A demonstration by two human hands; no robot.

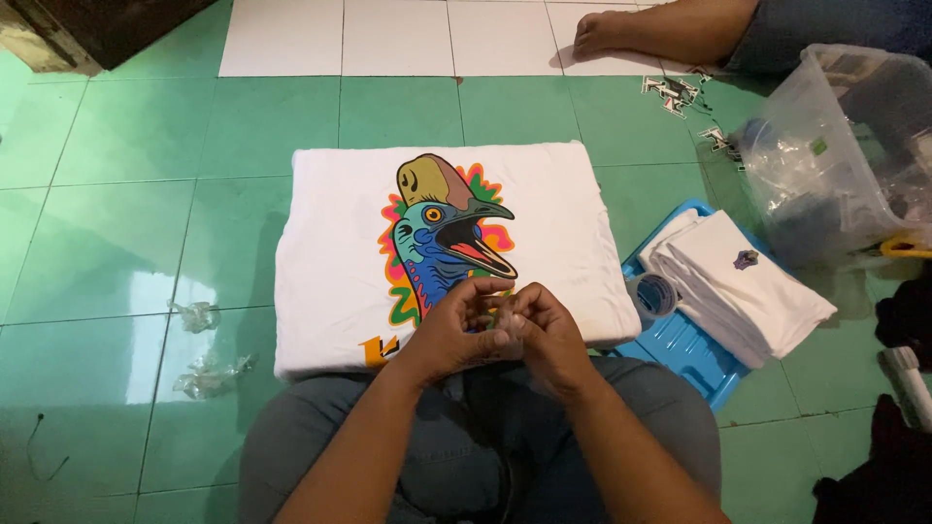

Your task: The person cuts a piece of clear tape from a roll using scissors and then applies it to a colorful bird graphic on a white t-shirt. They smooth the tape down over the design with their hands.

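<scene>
The folded T-shirt [330, 252], just beyond the left hand [456, 335] and right hand [549, 335], is white with a cassowary print [449, 238]: blue and teal neck, orange eye, dark beak with red inside, tan and olive crest, ringed by orange, pink and green. The floor [97, 243] around it is glossy green tile with pale grout lines; farther off the tiles [388, 34] turn white. Right of the right hand, a tray [689, 354] is bright blue, and the stack of folded shirts [752, 291] on it white with a small dark emblem. The trousers [311, 437] under both wrists are grey.
</scene>
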